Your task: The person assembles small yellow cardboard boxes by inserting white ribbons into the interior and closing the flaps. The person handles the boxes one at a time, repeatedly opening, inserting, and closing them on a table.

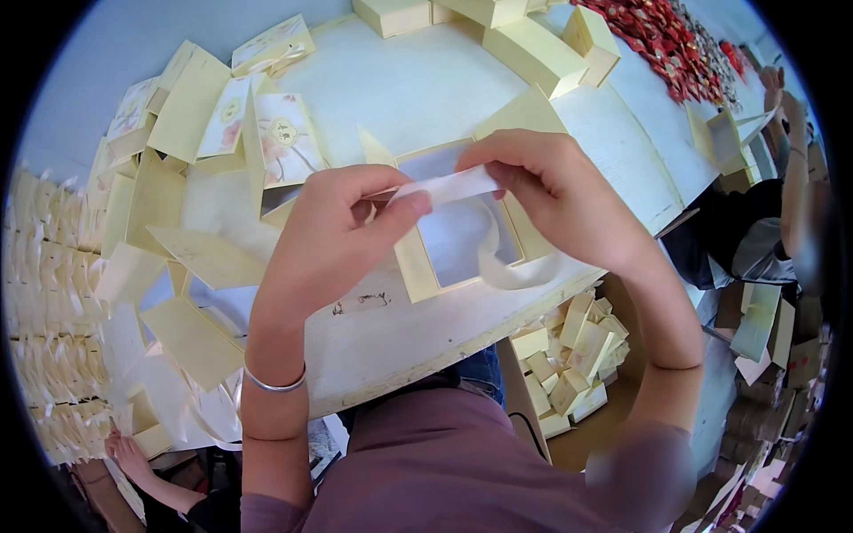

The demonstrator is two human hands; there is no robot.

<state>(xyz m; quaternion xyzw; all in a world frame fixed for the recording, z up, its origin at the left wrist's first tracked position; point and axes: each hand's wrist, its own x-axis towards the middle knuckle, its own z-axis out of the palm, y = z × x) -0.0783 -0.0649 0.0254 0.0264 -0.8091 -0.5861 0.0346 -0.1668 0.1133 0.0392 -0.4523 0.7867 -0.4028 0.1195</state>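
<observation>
A short stretch of white ribbon (458, 185) is held taut between my two hands. My left hand (333, 226) pinches its left end between thumb and fingers. At the other end, my right hand (555, 186) has its fingers closed on the ribbon, the fingertips partly hidden. A loose loop of ribbon hangs down over the right side of an open cream box (419, 277). That box lies beneath my hands on the white table, its flaps spread outward and its pale inside showing.
More cream boxes (191, 111), some with floral lids, crowd the left and far edges. A carton (613, 422) of small cream pieces stands by my right side. Red tassel-like items (653, 49) lie far right. Other people's hands (133, 457) work at both sides.
</observation>
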